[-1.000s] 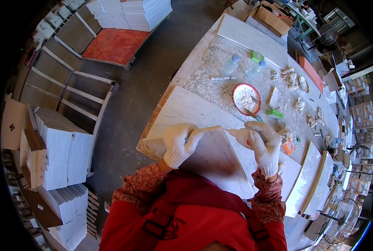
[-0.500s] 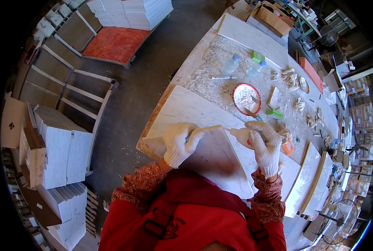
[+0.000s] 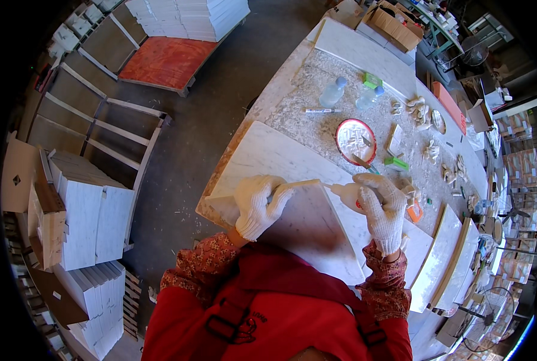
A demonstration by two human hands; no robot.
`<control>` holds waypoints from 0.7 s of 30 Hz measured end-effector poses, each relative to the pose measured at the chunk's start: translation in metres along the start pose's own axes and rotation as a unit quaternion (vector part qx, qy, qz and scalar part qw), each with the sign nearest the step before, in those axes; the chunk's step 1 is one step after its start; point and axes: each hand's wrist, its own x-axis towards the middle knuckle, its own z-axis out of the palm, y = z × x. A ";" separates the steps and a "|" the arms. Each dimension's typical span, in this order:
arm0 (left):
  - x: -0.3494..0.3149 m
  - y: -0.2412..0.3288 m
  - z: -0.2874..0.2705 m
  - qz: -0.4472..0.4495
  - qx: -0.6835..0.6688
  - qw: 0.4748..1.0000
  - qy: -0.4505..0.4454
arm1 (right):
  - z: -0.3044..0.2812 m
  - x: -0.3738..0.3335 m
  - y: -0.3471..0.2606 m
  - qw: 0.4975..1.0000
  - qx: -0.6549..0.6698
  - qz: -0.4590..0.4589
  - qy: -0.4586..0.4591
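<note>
My left hand [image 3: 257, 204], in a white knit glove, is closed on the upper edge of a grey-veined marble tile [image 3: 316, 219] held tilted up in front of me. In my gloved right hand [image 3: 384, 212] is a white squeeze bottle [image 3: 348, 195], lying sideways with its thin nozzle at the tile's upper right corner. Whether the nozzle touches the stone I cannot tell. Beneath is a larger marble slab [image 3: 262, 156]. Beyond the bottle stands a red-rimmed bowl [image 3: 337, 143] of white paste, with a putty knife [image 3: 361, 162] resting across its rim.
On the dusty worktable [image 3: 304, 90] are two clear bottles [image 3: 332, 94], a marker [image 3: 320, 111], green boxes [image 3: 396, 163] and crumpled gloves [image 3: 421, 113]. Marble pieces [image 3: 440, 256] lie at the right. Stacked tiles [image 3: 94, 210] and a red-topped pallet [image 3: 160, 63] stand on the left.
</note>
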 end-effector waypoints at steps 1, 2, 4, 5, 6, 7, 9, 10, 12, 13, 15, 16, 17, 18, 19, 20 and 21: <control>0.000 0.000 0.000 0.000 -0.001 1.000 0.000 | 0.000 0.000 -0.001 1.000 -0.007 -0.005 0.000; 0.000 -0.001 0.000 0.000 -0.003 1.000 0.000 | -0.001 0.000 -0.002 1.000 -0.010 -0.008 0.003; 0.000 -0.001 0.000 -0.001 -0.003 1.000 -0.002 | -0.001 0.000 -0.005 1.000 -0.014 -0.013 0.008; -0.001 -0.001 0.000 -0.003 -0.002 1.000 -0.005 | -0.001 0.001 -0.005 1.000 -0.018 -0.020 0.009; -0.001 -0.001 -0.001 -0.005 -0.001 1.000 -0.007 | -0.001 0.001 -0.006 0.999 -0.022 -0.027 0.010; -0.001 -0.001 -0.001 -0.002 -0.001 1.000 -0.005 | -0.001 0.001 -0.007 0.999 -0.026 -0.034 0.010; 0.000 0.000 -0.002 0.004 -0.001 1.000 0.001 | -0.001 0.001 -0.006 0.999 -0.032 -0.031 0.004; -0.001 0.000 -0.002 0.005 -0.002 1.000 0.000 | -0.002 0.000 -0.006 0.999 -0.035 -0.029 0.001; -0.001 -0.001 -0.002 0.008 -0.003 1.000 0.000 | -0.002 -0.002 -0.004 1.000 0.017 0.002 -0.001; -0.001 -0.001 -0.002 0.006 -0.005 1.000 0.003 | -0.001 -0.001 -0.001 0.999 0.036 0.016 0.005; 0.001 0.002 -0.001 0.006 -0.011 1.000 0.010 | 0.000 0.002 0.006 0.997 0.064 0.039 0.030; -0.001 0.001 -0.001 -0.029 -0.025 0.999 -0.014 | 0.000 0.006 0.013 0.995 0.074 0.049 0.047; -0.007 -0.001 0.000 -0.063 -0.038 0.997 -0.038 | 0.002 0.012 0.023 0.991 0.099 0.054 0.068; -0.012 -0.004 0.001 -0.096 -0.050 0.992 -0.062 | 0.006 0.021 0.039 0.986 0.125 0.058 0.089; -0.017 -0.009 0.003 -0.080 -0.028 0.995 -0.049 | 0.009 0.031 0.054 0.980 0.152 0.061 0.109; -0.023 -0.015 0.007 -0.064 -0.006 0.997 -0.034 | 0.013 0.042 0.070 0.985 0.123 0.031 0.116; -0.025 -0.017 0.009 -0.047 0.017 0.999 -0.018 | 0.016 0.055 0.095 0.986 0.109 0.061 0.108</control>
